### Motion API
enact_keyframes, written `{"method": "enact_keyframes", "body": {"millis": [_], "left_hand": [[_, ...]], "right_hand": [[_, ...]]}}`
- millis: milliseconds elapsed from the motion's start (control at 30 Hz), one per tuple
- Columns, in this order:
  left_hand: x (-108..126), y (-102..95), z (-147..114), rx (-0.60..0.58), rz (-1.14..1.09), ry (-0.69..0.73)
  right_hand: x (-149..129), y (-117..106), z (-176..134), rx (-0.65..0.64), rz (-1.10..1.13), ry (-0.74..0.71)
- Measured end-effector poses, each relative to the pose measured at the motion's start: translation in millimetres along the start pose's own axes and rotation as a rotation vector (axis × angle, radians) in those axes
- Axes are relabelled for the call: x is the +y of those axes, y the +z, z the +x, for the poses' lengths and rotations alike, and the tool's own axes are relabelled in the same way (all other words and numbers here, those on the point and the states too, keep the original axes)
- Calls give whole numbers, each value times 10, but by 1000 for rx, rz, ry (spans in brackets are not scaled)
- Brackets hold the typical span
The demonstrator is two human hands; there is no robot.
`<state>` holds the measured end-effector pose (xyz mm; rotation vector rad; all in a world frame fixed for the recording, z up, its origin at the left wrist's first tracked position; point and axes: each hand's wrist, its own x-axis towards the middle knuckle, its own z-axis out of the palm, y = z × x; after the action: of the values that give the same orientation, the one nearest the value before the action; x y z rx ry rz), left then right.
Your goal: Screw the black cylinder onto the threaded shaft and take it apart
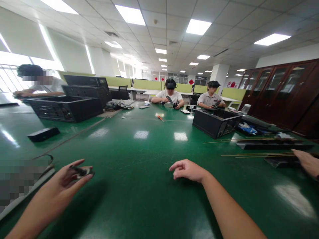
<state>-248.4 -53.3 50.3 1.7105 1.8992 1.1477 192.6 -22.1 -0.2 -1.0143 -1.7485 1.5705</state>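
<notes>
My left hand (pixel 66 186), raised above the near left of the table, is closed on a small dark part (pixel 81 171) with a pale, shiny area. Its exact kind is too blurred to make out. Over the bare green tabletop (pixel 139 199) hovers my right hand (pixel 187 171), its fingers loosely bent and apart, with nothing visible in them. At the left edge, next to my left forearm, lies a grey, partly pixelated object (pixel 37 189) with a dark cable (pixel 50 157).
Black computer cases stand at the left (pixel 67 108) and right (pixel 214 122). A dark block (pixel 43 134) and an orange screwdriver (pixel 160 118) lie on the table. Thin rods (pixel 249 155) rest by metal channels at right, near another person's hand (pixel 307 162). Several people sit around the table.
</notes>
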Motion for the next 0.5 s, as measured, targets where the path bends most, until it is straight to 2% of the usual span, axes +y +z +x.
{"method": "enact_keyframes", "body": {"millis": [100,200,267,400,500], "left_hand": [[513,230,57,-96,-205,-1],[934,575,82,-233,-199,145],[1113,840,85,-346,-150,272],[1203,1316,64,-456,-51,425],[1096,1544,30,-501,-33,485]], "right_hand": [[16,-18,-2,13,5,4],[28,-49,0,81,18,-9],[34,-70,7,152,29,-28],[41,-76,32,269,10,-85],[37,-7,44,348,-188,-139]]}}
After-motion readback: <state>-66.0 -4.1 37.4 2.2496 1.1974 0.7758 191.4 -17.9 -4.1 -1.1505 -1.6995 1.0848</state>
